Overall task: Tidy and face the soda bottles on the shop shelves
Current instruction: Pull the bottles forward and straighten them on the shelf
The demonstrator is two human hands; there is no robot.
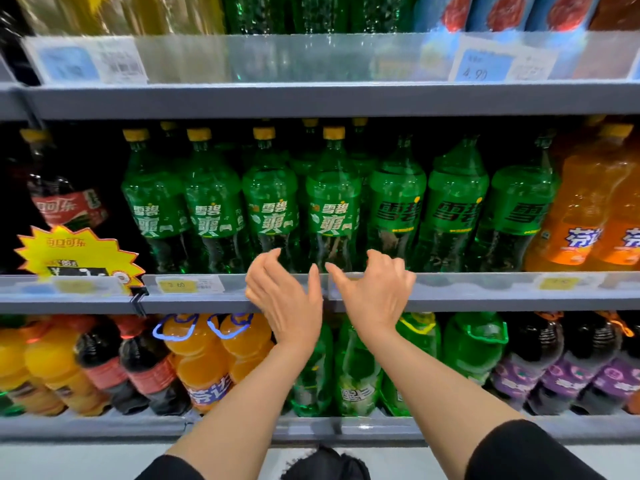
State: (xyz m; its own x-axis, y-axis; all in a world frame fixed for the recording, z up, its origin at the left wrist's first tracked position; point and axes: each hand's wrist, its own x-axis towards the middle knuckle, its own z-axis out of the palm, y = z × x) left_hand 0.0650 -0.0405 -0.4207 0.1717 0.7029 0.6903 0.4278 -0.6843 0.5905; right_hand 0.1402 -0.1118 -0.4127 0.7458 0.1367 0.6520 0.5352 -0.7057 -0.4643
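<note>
Both hands, left hand (284, 299) and right hand (375, 294), hover loosely curled, holding nothing, before the middle shelf (207, 301) at frame centre, seemingly poised to straighten the green Sprite bottles (332, 206)

A shop's drinks aisle: grey metal shelves (207, 102) stacked in tiers carry rows of green soda bottles (332, 202), orange ones and colas. Price tags (479, 65) sit in clear strips along the shelf edges, and a yellow starburst promo sign (74, 252) hangs at the middle shelf's left end.

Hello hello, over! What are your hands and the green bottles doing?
Left hand and right hand open, holding nothing. Green soda bottles upright on middle shelf, labels forward. Nothing in the way.
</note>
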